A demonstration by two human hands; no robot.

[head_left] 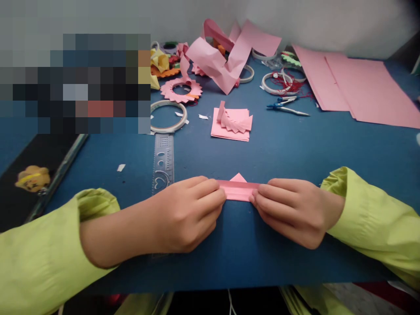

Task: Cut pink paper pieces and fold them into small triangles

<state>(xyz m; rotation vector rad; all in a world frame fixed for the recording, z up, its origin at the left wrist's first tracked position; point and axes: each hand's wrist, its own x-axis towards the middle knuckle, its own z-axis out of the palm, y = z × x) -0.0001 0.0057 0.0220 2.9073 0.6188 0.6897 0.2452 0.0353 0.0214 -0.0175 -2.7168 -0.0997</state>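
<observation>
A small folded pink paper strip lies on the blue table near its front edge, with a little triangular tip sticking up behind it. My left hand pinches its left end with curled fingers. My right hand pinches its right end the same way. Both arms wear yellow-green sleeves.
A clear ruler lies left of the strip. Behind are a stack of folded pink pieces, tape rings, a pink paper wreath, crumpled pink paper, a compass tool and pink sheets at right. A dark case sits left.
</observation>
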